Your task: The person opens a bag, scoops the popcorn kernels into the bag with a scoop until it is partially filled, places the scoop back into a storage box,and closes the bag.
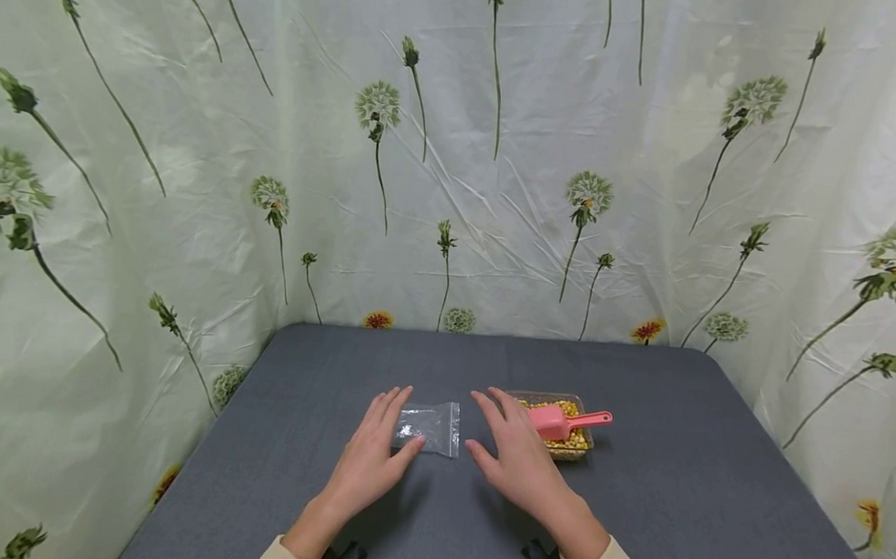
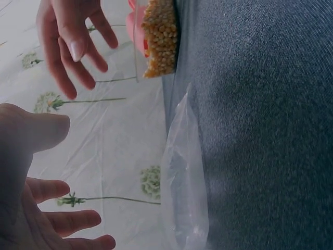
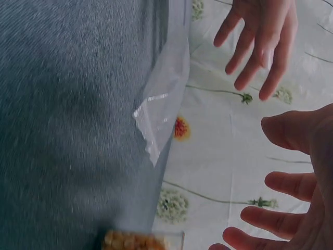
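A clear zip bag (image 1: 432,427) lies flat on the table, its zip edge toward the right. My left hand (image 1: 371,453) hovers over the bag's left side with fingers spread and nothing held. To the right, my right hand (image 1: 521,459) is also in the air, fingers apart, holding nothing. It partly covers a clear container (image 1: 570,455) of yellow corn kernels (image 2: 160,39). A pink scoop (image 1: 550,421) rests on the kernels, its handle sticking out over the container's right rim. In the right wrist view the bag (image 3: 161,99) appears apart from both hands.
The dark grey table (image 1: 671,489) stretches around the bag and container. Behind it and along both sides hangs a pale curtain (image 1: 496,206) printed with dandelions, meeting the table's back edge.
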Available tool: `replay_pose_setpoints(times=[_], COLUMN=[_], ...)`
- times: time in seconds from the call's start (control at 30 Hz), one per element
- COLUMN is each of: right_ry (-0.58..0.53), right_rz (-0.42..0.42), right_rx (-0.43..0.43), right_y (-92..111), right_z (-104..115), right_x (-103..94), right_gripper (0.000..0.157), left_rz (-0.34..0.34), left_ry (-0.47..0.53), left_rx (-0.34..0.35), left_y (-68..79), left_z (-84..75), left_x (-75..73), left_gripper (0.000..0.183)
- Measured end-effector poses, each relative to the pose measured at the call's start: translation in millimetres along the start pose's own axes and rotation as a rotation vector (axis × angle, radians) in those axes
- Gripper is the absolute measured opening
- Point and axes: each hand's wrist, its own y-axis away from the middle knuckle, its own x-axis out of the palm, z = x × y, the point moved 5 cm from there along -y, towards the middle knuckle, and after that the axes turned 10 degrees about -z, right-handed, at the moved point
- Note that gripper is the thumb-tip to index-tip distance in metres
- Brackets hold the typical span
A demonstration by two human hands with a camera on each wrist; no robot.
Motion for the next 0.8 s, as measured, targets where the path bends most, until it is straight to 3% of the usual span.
replay_pose_setpoints(times=[0.33,0.8], right_ry=[0.011,-0.002], right_rz=[0.043,0.034], right_rx=[-0.014,0.014], right_y=[-5,-7], right_z=[12,9], right_x=[21.5,47.6], right_gripper=[0.065,0.057], left_rz=[0.002,0.018], left_ry=[0.029,0.000], left_rx=[0.016,0.014], left_y=[-3.2,-6.2], left_z=[-2.2,10.5], left_x=[8.1,22.6], left_gripper=[0.068,0.052])
